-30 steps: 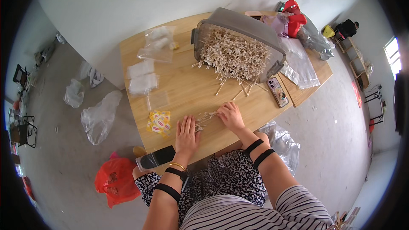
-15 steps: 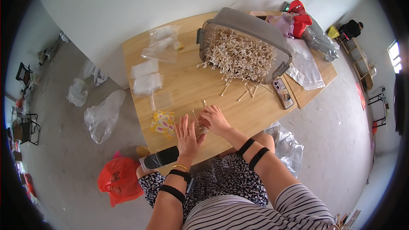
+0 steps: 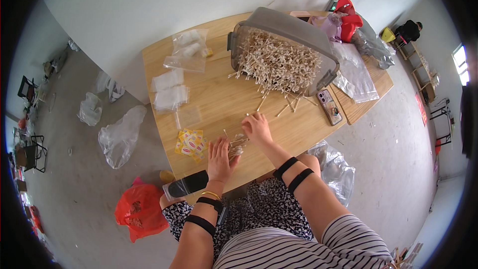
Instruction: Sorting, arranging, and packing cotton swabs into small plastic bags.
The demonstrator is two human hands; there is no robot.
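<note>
Near the table's front edge my left hand (image 3: pixel 219 159) curls round a loose bundle of cotton swabs (image 3: pixel 238 144), whose tips stick out on its right side. My right hand (image 3: pixel 257 128) is apart from the bundle, a little farther and to the right. Its fingers pinch a cotton swab, of which only a white tip shows at the fingertips. Beyond it a grey plastic bin (image 3: pixel 294 25) lies on its side, its opening toward me, with a great heap of cotton swabs (image 3: pixel 281 62) spilling onto the wood.
Small yellow-and-white packets (image 3: pixel 190 143) lie left of my left hand, with clear bags (image 3: pixel 170 92) behind them. A phone (image 3: pixel 329 107) rests right of the bin. A black flat object (image 3: pixel 188 184) sits at the near left edge. A red bag (image 3: pixel 142 211) stands on the floor; a person (image 3: pixel 409 31) is far right.
My right hand has moved away from the bundle, up and to the right, with a swab at its fingertips. My left hand stays at the bundle, its fingers closer together.
</note>
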